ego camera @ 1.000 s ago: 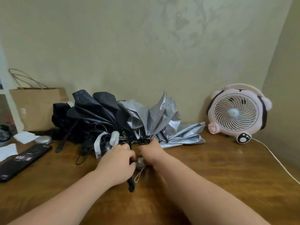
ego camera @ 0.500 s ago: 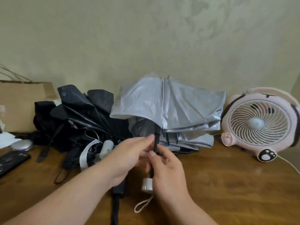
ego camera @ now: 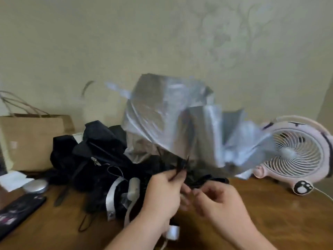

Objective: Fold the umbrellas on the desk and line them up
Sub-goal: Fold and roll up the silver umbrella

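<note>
A silver umbrella (ego camera: 167, 120) is lifted above the wooden desk (ego camera: 270, 213), its canopy half spread and blurred by motion. My left hand (ego camera: 162, 197) grips its dark shaft just under the canopy ribs. My right hand (ego camera: 218, 201) is beside it, fingers curled at the shaft lower down; blur hides the exact hold. The white handle end (ego camera: 173, 231) hangs below my hands. A pile of black umbrellas (ego camera: 93, 156) lies unfolded behind and to the left, with a silver strap (ego camera: 112, 199) and a white handle (ego camera: 133, 186) at its front.
A brown paper bag (ego camera: 30, 138) stands at the back left. A pink desk fan (ego camera: 295, 156) stands at the right, its white cord trailing right. A black remote (ego camera: 19, 212), a round silver case (ego camera: 35, 185) and white paper (ego camera: 12, 179) lie at the left.
The silver umbrella has gone from lying on the desk to being raised in both hands. Its canopy has swung up and spread wider, now tilted toward the right.
</note>
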Available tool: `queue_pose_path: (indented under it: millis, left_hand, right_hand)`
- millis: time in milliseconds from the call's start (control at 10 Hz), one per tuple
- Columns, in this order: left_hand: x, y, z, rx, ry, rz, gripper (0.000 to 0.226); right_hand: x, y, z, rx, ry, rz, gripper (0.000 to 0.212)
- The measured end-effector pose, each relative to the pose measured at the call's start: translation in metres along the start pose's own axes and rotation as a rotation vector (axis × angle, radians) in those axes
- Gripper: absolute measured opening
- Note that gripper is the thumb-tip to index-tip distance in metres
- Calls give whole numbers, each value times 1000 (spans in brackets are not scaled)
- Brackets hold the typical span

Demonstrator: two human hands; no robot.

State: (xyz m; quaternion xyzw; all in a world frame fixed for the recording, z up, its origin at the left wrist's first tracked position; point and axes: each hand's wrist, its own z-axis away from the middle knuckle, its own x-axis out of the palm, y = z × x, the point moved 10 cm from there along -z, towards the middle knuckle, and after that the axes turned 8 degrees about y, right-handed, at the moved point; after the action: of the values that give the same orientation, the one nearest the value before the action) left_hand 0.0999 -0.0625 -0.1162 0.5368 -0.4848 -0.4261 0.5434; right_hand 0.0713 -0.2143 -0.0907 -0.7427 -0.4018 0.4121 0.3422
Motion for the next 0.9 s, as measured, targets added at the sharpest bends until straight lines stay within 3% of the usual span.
queue_pose_path:
  millis: [100,200,300,400,500,600,700,800,900]
  left_hand:
    - [-26,-20,0,7,45,-202,50]
    - [-43,-28,4,1,61,-362,58]
    - [-49,-18,12,70,84,-481,60]
    - [-52,-6,16,209,108,-595,51]
    - [-59,6,11,358,179,-774,34]
    - [-54,22,8,435,184,-910,26]
    - [-51,30,3,407,123,-867,23]
    - [-49,24,4,299,35,-821,35]
    - [-53,-4,5,8,-9,-452,30]
  right_hand:
    - [-22,1,-10,46,22,-108,26]
    - [-64,5,-19,24,240,-257,31]
    - [-71,5,-18,-74,333,-198,18]
    - [-55,8,-15,-56,273,-155,44]
    - [-53,15,-18,45,266,-395,45]
    - [-71,21,-17,100,360,-518,22]
    - [-87,23,-40,153,354,-588,28]
    - [-76,42,-58,281,168,-809,15]
    - [-60,25,-18,296,-51,-798,22]
